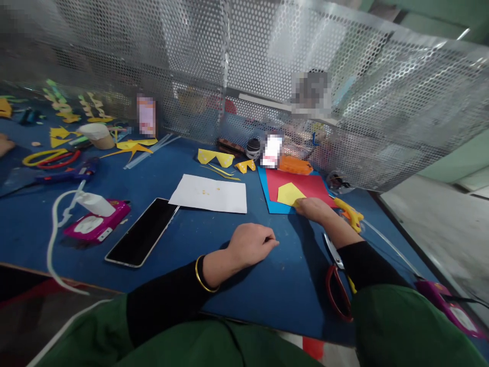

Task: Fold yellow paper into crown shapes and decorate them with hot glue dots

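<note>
My right hand (314, 209) is closed at the lower corner of a yellow paper piece (289, 193), its fingertips pressed together there. That piece lies over a red sheet (313, 182), and a blue sheet (280, 208) shows beneath the red one. My left hand (250, 244) rests on the blue tabletop with its fingers curled in, and I see nothing in it. Ahead of it lies a white sheet (229, 196) with a few tiny yellow bits. Scissors with red handles (338, 293) are partly hidden under my right forearm.
A tablet (147, 229) lies left of my left hand. Folded yellow paper shapes (216, 158) stand behind the white sheet. A yellow glue gun (350, 214) is beyond my right wrist, a blue glue gun (72, 172) far left. A perforated metal screen (252, 66) borders the back.
</note>
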A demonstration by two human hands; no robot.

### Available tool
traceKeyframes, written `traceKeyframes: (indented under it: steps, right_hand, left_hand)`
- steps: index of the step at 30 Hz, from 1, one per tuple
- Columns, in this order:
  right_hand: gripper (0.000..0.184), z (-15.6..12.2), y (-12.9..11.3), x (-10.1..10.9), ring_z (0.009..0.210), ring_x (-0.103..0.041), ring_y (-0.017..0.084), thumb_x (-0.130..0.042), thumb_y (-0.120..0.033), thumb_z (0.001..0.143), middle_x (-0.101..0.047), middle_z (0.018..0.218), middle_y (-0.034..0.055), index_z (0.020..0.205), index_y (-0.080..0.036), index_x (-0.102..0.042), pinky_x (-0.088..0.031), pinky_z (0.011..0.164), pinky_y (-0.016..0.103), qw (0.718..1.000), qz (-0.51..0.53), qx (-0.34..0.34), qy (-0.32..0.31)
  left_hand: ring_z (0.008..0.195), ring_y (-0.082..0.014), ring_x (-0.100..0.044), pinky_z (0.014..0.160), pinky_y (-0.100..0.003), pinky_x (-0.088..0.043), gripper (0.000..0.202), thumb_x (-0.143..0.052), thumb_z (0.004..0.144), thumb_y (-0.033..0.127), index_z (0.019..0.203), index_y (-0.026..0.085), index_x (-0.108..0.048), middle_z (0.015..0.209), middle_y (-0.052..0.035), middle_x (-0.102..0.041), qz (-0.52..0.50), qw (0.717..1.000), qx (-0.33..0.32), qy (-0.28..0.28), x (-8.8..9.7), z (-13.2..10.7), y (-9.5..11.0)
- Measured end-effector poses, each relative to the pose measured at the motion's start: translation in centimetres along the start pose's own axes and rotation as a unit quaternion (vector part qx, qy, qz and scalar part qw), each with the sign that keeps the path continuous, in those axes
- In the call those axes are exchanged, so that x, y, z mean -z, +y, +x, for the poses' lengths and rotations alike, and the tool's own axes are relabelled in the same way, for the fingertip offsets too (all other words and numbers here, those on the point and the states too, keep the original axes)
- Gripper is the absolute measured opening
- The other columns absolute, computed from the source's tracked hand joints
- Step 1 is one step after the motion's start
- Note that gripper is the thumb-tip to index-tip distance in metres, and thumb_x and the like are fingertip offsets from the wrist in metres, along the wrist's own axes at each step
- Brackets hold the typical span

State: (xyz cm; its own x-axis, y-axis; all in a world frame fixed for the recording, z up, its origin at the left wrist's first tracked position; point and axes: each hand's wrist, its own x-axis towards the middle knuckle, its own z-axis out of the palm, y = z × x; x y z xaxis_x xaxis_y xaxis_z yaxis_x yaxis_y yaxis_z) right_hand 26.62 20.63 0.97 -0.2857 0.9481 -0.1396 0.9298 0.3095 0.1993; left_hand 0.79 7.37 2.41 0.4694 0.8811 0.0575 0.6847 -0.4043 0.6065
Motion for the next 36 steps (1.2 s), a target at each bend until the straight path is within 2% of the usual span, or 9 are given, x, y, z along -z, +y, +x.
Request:
traceKeyframes:
  steps: [6,9,12,17,19,22,23,29,36]
  right_hand:
    - [0.043,-0.8,-2.0,-0.3,0.11,-0.063,0.022,-0.064,-0.041,0.094,-0.061,0.13,0.0103,0.129,-0.017,-0.059,-0.056,0.092,0.045,0.996,0.025,-0.08,0.007]
    - [0.036,-1.8,-2.7,1.0,0.107,-0.065,0.024,-0.06,-0.038,0.097,-0.065,0.122,0.0122,0.124,-0.014,-0.062,-0.055,0.091,0.044,0.986,0.067,-0.127,0.082]
    - [0.039,-3.9,-3.8,2.9,0.102,-0.067,0.031,-0.037,-0.031,0.103,-0.07,0.099,0.0203,0.113,-0.007,-0.067,-0.052,0.085,0.043,0.957,0.137,-0.165,0.194]
    - [0.05,-8.4,-6.9,3.7,0.084,-0.07,0.022,-0.032,-0.049,0.103,-0.075,0.094,0.0081,0.109,-0.017,-0.069,-0.053,0.069,0.03,0.899,0.321,-0.125,0.27]
    - [0.047,-9.5,-8.3,2.8,0.083,-0.071,0.021,-0.04,-0.054,0.1,-0.076,0.096,0.005,0.11,-0.02,-0.071,-0.055,0.069,0.03,0.856,0.432,-0.1,0.265]
    - [0.04,-10.1,-9.7,1.2,0.086,-0.071,0.023,-0.062,-0.055,0.089,-0.077,0.095,0.0044,0.106,-0.021,-0.074,-0.057,0.074,0.035,0.717,0.648,-0.102,0.236]
    - [0.038,-10.1,-9.9,0.8,0.087,-0.071,0.023,-0.067,-0.054,0.085,-0.077,0.095,0.004,0.104,-0.022,-0.075,-0.057,0.076,0.035,0.685,0.682,-0.111,0.23]
    - [0.036,-10.2,-9.1,1.2,0.072,-0.068,0.019,-0.078,-0.053,0.075,-0.076,0.084,0.0034,0.093,-0.021,-0.076,-0.056,0.066,0.032,0.616,0.742,-0.133,0.228]
    - [0.024,-10.4,-9.0,1.8,0.059,-0.057,0.012,-0.082,-0.039,0.069,-0.069,0.07,-0.0003,0.078,-0.019,-0.074,-0.049,0.057,0.026,0.622,0.732,-0.132,0.245]
  left_hand:
    - [0.088,-0.0228,-0.072,0.076,-0.031,-0.048,0.018,-0.065,0.09,0.032,0.082,0.022,-0.078,0.087,-0.0034,-0.079,-0.039,0.999,0.013,0.011,-0.3,0.0,-0.1]
    - [0.089,-0.0221,-0.072,0.077,-0.032,-0.049,0.015,-0.066,0.089,0.031,0.088,0.023,-0.078,0.089,-0.0027,-0.079,-0.048,0.998,0.028,0.022,-0.3,0.1,-0.4]
    - [0.091,-0.0203,-0.072,0.079,-0.031,-0.052,0.016,-0.071,0.086,0.03,0.099,0.022,-0.076,0.097,-0.0027,-0.079,-0.129,0.987,0.065,0.069,-0.1,0.5,-0.7]
    - [0.095,-0.0177,-0.07,0.081,-0.028,-0.054,0.034,-0.077,0.082,0.029,0.113,0.015,-0.071,0.109,-0.0093,-0.077,-0.42,0.882,0.141,0.159,0.8,1.4,-1.1]
    - [0.092,-0.0157,-0.07,0.073,-0.024,-0.053,0.029,-0.075,0.084,0.028,0.11,0.014,-0.073,0.108,-0.0097,-0.077,-0.506,0.836,0.16,0.142,1.2,1.6,-1.1]
    - [0.07,-0.0109,-0.066,0.061,-0.02,-0.05,0.016,-0.074,0.084,0.024,0.096,0.013,-0.077,0.092,-0.0075,-0.078,-0.553,0.801,0.195,0.118,1.3,1.6,-1.0]
    - [0.063,-0.0095,-0.063,0.058,-0.02,-0.049,0.013,-0.073,0.084,0.022,0.091,0.013,-0.077,0.085,-0.0065,-0.077,-0.555,0.796,0.207,0.121,1.3,1.6,-1.0]
    - [0.053,-0.0087,-0.058,0.047,-0.019,-0.041,0.005,-0.074,0.078,0.017,0.077,0.011,-0.075,0.071,-0.005,-0.073,-0.537,0.8,0.233,0.132,1.2,1.6,-0.9]
    - [0.057,-0.0081,-0.057,0.048,-0.018,-0.04,0.01,-0.075,0.076,0.019,0.081,0.011,-0.076,0.076,-0.0063,-0.073,-0.519,0.82,0.214,0.115,1.2,1.6,-1.2]
